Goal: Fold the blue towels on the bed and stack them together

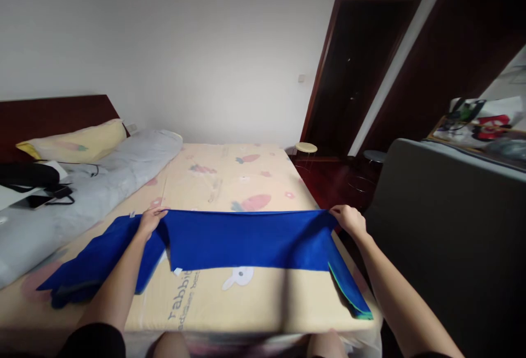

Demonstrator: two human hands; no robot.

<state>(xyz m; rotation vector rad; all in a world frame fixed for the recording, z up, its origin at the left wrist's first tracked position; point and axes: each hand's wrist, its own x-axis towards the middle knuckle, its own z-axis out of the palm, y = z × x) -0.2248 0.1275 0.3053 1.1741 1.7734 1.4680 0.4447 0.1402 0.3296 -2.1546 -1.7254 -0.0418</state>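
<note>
Blue cloth (250, 240), white label (178, 271), sheet (238, 311) printed "rabbit"

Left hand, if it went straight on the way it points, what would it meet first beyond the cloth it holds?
Probably the patterned sheet beyond the blue cloth in the left hand, though depth is unclear.

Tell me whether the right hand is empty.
No, the right hand grips the stretched blue cloth at its upper edge.
</note>
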